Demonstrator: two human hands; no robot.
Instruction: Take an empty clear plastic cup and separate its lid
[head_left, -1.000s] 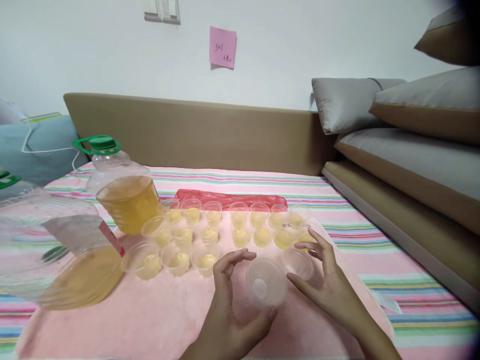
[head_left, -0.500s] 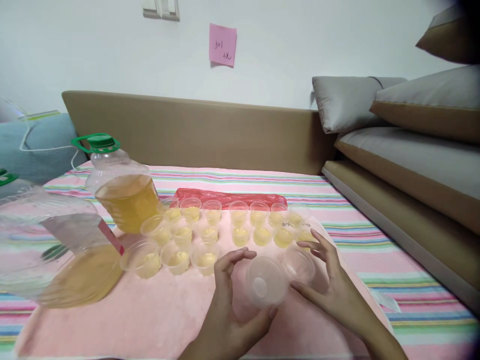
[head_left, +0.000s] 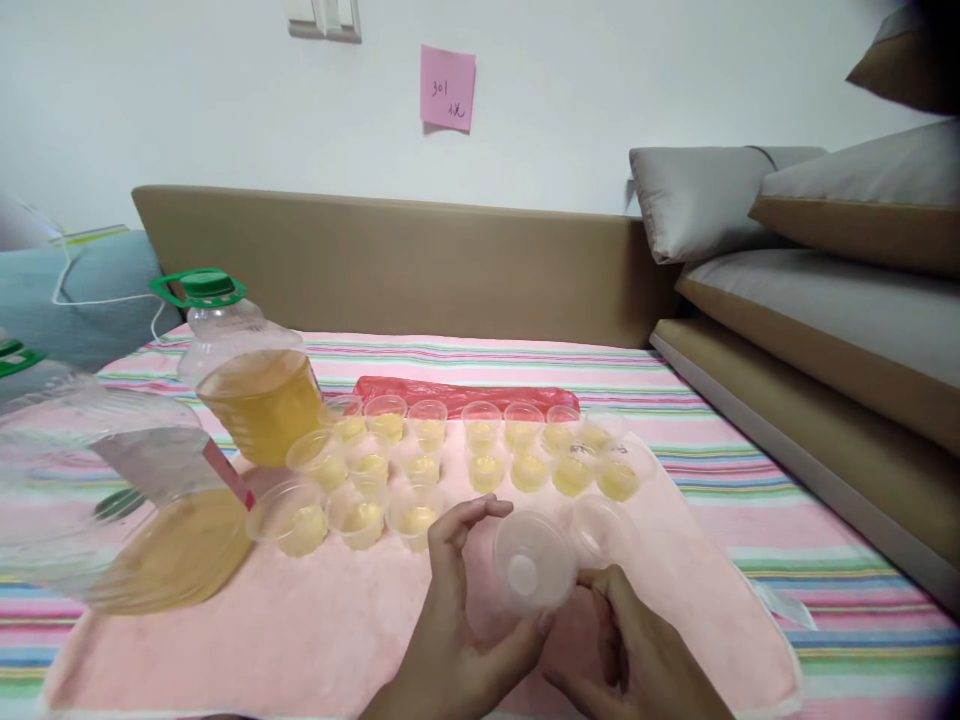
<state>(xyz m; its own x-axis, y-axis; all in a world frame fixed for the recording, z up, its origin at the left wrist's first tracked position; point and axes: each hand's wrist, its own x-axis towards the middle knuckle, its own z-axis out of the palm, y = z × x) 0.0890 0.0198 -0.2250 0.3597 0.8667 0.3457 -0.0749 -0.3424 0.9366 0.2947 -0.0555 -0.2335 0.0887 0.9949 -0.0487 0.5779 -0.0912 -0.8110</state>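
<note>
A clear plastic cup (head_left: 536, 560), its base facing me, lies tilted in my left hand (head_left: 472, 620). The thumb and curved fingers go around it; whether more cups are nested in it I cannot tell. My right hand (head_left: 630, 650) is at the cup's right side, its index fingertip at the rim. Its thumb is apart from that finger, and the other fingers are curled and partly hidden. Just beyond, a clear cup (head_left: 602, 528) without visible liquid stands on the pink mat (head_left: 300, 640). Several cups with yellow liquid (head_left: 571, 475) stand in rows behind it.
A large jug with a green cap (head_left: 259, 400) holds amber liquid at the left. Nearer, another large jug (head_left: 165, 550) also has amber liquid. A red plastic bag (head_left: 450, 395) lies behind the cups. Stacked cushions (head_left: 840, 300) line the right side.
My right hand has drawn back from the cup on the mat toward the cup in my left hand, curling its fingers. My left hand has kept its hold.
</note>
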